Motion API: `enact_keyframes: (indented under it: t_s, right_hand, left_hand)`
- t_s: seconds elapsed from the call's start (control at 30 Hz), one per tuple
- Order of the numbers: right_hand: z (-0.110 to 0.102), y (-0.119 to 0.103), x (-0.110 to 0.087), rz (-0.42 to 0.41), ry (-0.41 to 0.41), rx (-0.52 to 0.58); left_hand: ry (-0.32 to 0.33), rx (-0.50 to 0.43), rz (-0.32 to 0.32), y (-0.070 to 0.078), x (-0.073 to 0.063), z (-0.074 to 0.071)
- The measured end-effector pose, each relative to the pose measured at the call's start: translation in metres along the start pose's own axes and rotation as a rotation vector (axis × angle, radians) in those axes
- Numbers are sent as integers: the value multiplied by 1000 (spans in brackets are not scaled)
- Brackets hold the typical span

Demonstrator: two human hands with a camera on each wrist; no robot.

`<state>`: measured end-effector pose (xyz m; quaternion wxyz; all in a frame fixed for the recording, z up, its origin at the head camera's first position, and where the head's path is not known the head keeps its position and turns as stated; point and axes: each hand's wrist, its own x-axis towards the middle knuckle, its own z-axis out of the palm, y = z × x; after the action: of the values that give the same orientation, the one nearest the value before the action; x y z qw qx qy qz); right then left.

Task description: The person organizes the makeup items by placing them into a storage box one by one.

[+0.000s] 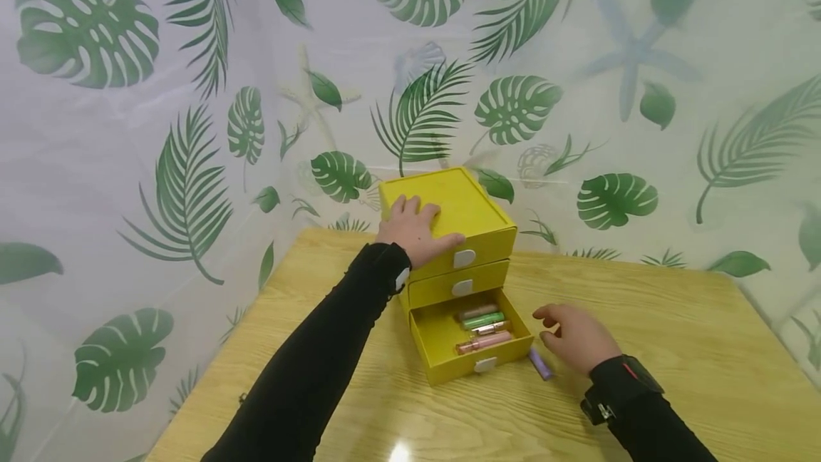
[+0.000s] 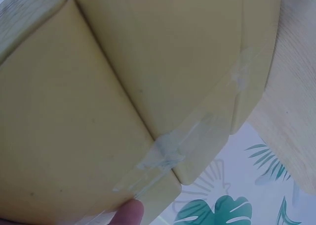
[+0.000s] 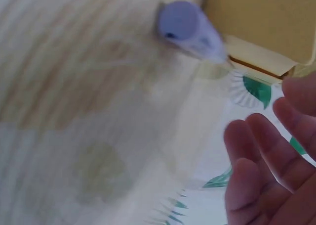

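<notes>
A yellow three-drawer box (image 1: pixel 462 198) stands on the table, its bottom drawer (image 1: pixel 428 339) pulled out. Several slim marker-like tubes lie in that drawer, among them a green one (image 1: pixel 484 321) and a pink one (image 1: pixel 490 343). My left hand (image 1: pixel 413 232) rests on the box's top left edge with fingers spread; its fingertip shows beside the taped panel (image 2: pixel 123 96) in the left wrist view. On the table by the drawer's right front corner lies a purple marker-like tube (image 1: pixel 540 363). Just right of it hovers my right hand (image 1: pixel 580 337), fingers loosely bent, holding nothing.
The wooden table (image 1: pixel 673 326) extends on both sides of the box. A white wall covering with green leaf prints (image 1: pixel 616 199) stands close behind the box and along the left. White tabs (image 1: pixel 463 258) mark the drawer fronts.
</notes>
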<state>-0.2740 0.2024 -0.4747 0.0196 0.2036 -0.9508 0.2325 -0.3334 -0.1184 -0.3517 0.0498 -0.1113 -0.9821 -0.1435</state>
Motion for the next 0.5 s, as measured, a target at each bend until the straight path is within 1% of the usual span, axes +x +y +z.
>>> enact_keyframes:
  t_s: [0.1,0.27,0.37,0.5]
  right_hand:
    - [5,5,-2,22,-53,3]
    - [12,6,-2,84,-124,5]
    - [16,2,-2,119,-146,-3]
    - [22,-2,-1,133,-156,-40]
  left_hand:
    - [5,-9,4,1,-2,-2]
    - [14,-19,16,4,-8,-7]
    - [17,-17,18,4,-8,-8]
    - [16,-11,12,3,-4,-4]
